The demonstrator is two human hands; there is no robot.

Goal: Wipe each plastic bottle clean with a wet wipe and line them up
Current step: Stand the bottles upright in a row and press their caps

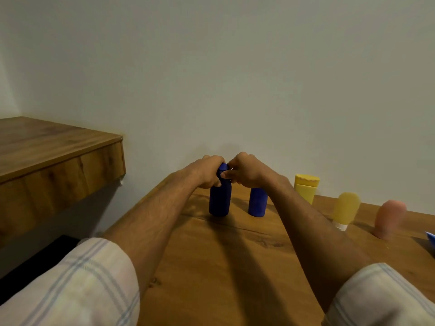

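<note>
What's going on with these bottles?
A person grips the top of an upright dark blue plastic bottle with the left hand and right hand on a brown wooden table. A second dark blue bottle, a yellow flip-cap bottle, a yellow rounded tube and a pink rounded tube stand in line beside it.

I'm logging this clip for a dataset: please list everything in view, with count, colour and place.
held bottle: 1, blue, upright on the table, leftmost
second blue bottle: 1, blue, upright just right of it
capped bottle: 1, yellow, further right, near the wall
rounded bottle: 1, yellow, standing on its white cap, right again
pink bottle: 1, pink, rightmost
blue thing: 1, blue, at right edge, kind unclear
table: 1, brown wood, under the bottles
shelf: 1, brown wood, higher, at left
wall: 1, pale, behind
sleeves: 2, pale striped, bottom corners
left hand: 1, fingers curled round the held bottle's top
right hand: 1, fingers curled at its cap
</note>
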